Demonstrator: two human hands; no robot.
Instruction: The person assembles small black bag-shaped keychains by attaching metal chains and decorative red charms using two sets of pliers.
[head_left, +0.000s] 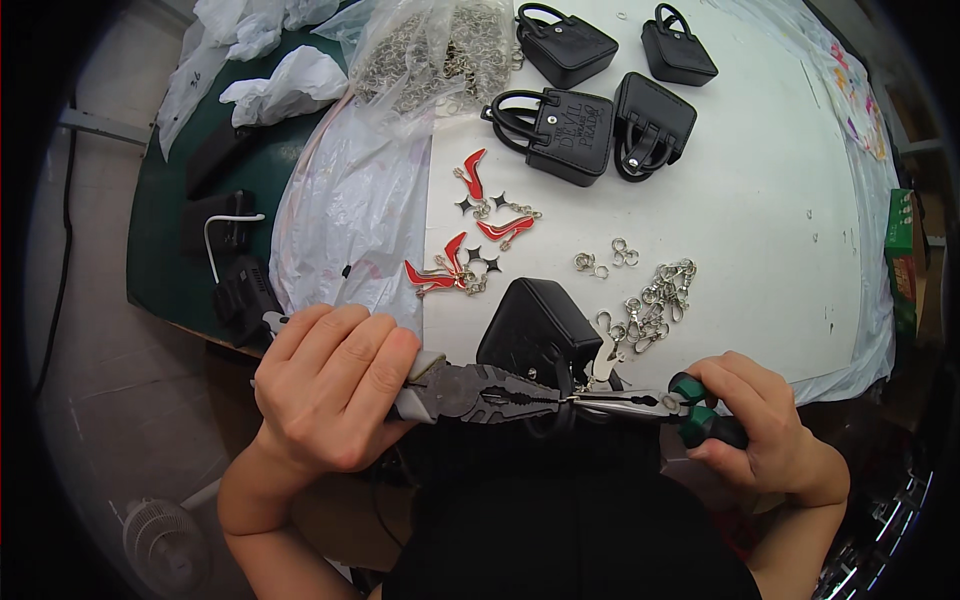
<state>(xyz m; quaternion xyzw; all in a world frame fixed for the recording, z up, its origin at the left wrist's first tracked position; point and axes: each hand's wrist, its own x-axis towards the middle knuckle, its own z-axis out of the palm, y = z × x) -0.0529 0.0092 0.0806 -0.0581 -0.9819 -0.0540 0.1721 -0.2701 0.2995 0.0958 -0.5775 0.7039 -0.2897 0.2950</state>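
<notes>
My left hand (335,390) is wrapped round the handles of dark combination pliers (500,395). My right hand (755,415) grips needle-nose pliers (625,402) by their green and black handles. Both tips meet at a small metal ring (569,400) by the handle of a black miniature handbag (535,325), which lies at the near table edge. A pale silvery charm (604,358) hangs close to that ring; the jaws partly hide how it is attached. Right of the bag lie a pile of silver swivel clasps (650,310) and several loose rings (622,252).
Red high-heel shoe charms (475,180) with black stars lie left of centre. Several black miniature handbags (570,130) stand at the back. A plastic bag of metal chains (440,60) sits at the back left, above crumpled clear plastic (350,220). A fan (165,545) stands lower left.
</notes>
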